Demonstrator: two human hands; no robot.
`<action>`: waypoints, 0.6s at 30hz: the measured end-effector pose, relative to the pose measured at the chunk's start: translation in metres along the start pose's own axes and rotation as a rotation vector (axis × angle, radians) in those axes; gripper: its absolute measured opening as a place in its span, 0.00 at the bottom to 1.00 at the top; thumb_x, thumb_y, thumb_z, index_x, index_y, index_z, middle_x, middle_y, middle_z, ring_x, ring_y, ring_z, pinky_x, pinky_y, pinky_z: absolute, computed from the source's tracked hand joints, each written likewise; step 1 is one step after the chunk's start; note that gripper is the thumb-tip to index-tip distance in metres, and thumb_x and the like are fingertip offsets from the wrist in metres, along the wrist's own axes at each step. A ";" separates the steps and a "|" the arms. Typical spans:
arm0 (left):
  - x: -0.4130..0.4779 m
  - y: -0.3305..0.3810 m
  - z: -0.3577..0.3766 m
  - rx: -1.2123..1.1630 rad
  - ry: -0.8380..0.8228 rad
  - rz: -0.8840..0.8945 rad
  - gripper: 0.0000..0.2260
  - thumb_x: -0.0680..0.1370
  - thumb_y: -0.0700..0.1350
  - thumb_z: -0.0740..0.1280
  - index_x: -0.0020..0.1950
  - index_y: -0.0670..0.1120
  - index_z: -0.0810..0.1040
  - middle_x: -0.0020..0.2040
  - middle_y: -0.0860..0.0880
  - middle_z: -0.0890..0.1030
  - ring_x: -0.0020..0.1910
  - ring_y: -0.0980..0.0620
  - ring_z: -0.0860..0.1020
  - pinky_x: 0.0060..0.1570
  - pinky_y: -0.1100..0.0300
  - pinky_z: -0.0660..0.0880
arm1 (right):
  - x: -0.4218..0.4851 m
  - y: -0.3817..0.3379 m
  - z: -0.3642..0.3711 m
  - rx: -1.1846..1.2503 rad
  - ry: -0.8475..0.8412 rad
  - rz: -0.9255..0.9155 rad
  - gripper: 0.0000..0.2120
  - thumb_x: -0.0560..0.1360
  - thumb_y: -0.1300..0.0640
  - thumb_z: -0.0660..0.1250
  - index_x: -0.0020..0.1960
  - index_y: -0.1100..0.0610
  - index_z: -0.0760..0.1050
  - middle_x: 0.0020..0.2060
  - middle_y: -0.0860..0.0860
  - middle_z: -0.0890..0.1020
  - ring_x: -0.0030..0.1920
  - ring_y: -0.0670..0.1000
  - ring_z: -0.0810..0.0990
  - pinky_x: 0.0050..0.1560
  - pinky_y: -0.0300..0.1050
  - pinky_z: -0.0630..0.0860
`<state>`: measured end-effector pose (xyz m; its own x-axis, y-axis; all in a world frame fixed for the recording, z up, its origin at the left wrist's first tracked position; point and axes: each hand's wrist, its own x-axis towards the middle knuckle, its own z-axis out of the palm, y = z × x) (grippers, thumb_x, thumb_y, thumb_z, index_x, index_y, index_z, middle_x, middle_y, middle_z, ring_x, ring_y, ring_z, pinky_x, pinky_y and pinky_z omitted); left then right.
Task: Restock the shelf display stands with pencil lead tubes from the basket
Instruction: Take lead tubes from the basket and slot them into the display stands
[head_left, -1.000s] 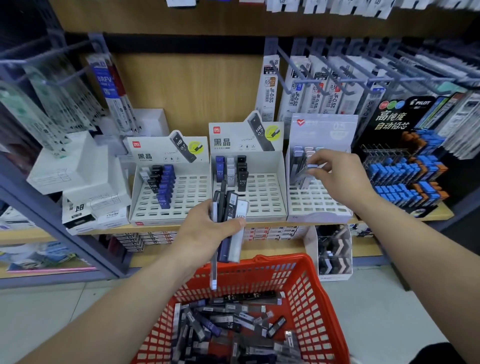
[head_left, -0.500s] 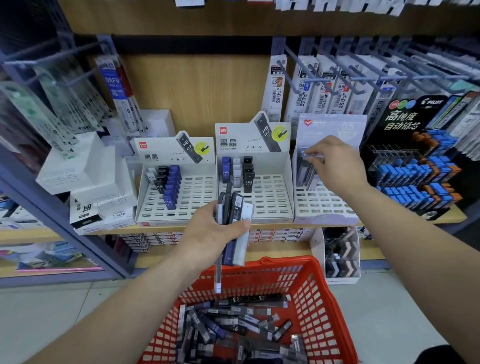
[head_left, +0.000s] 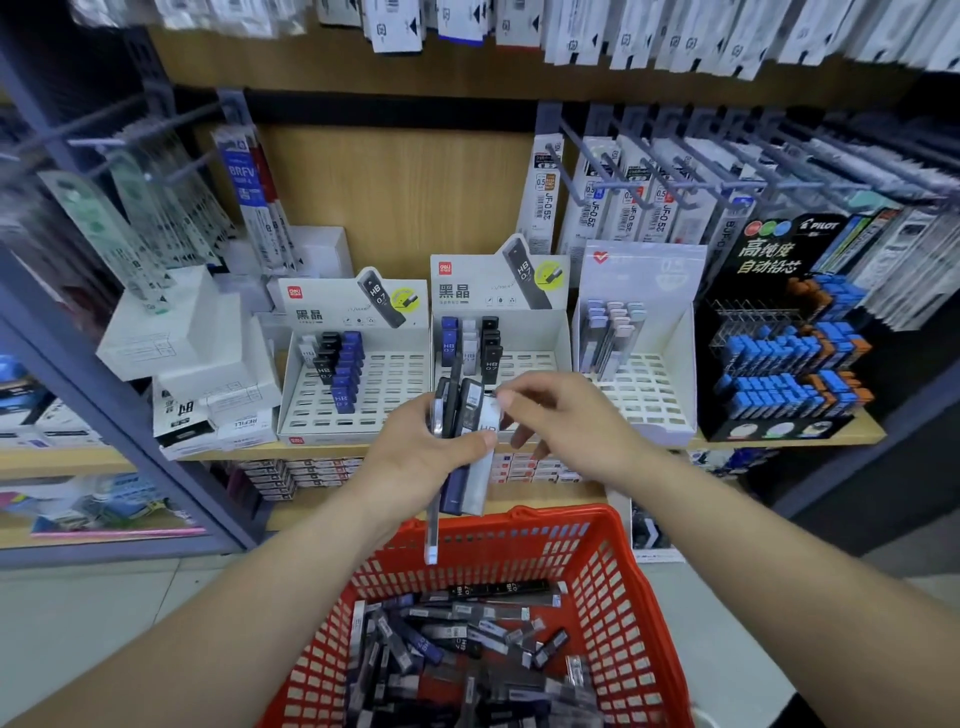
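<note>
Head: left hand's (head_left: 410, 462) tubes (head_left: 470, 415) overhang basket rim (head_left: 550, 521).

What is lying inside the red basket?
Inside the red basket lies a loose heap of pencil lead tubes, black, dark blue and clear, crossing one another. They cover its floor, and the tubes underneath cannot be seen.

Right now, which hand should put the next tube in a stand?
Probably the right hand. Its fingers are at the top of the white tube, while the left hand grips the bunch of tubes.
</note>
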<state>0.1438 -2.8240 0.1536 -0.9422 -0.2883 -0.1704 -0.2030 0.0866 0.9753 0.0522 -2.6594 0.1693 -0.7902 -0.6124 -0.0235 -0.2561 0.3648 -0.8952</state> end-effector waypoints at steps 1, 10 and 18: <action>-0.002 0.001 0.001 -0.004 -0.008 0.004 0.09 0.74 0.43 0.77 0.51 0.49 0.81 0.39 0.57 0.86 0.37 0.60 0.84 0.33 0.71 0.75 | -0.004 -0.005 0.005 0.055 -0.003 0.020 0.06 0.80 0.54 0.68 0.51 0.56 0.81 0.39 0.50 0.84 0.35 0.48 0.83 0.35 0.42 0.78; -0.016 0.005 -0.012 -0.030 0.031 -0.012 0.09 0.76 0.43 0.76 0.52 0.48 0.79 0.40 0.54 0.85 0.36 0.57 0.84 0.33 0.69 0.78 | -0.008 -0.008 0.008 0.387 0.160 0.096 0.04 0.79 0.59 0.70 0.50 0.60 0.78 0.35 0.53 0.83 0.34 0.50 0.82 0.32 0.41 0.78; -0.016 -0.011 -0.049 -0.048 0.079 -0.121 0.16 0.74 0.45 0.77 0.59 0.48 0.77 0.47 0.49 0.86 0.39 0.46 0.87 0.43 0.57 0.82 | 0.031 0.001 -0.011 0.083 0.494 -0.109 0.07 0.76 0.60 0.73 0.45 0.50 0.78 0.36 0.48 0.84 0.37 0.51 0.86 0.39 0.44 0.83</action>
<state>0.1741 -2.8676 0.1524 -0.8872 -0.3686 -0.2775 -0.2992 0.0017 0.9542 0.0212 -2.6696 0.1724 -0.9354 -0.2320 0.2668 -0.3221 0.2483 -0.9136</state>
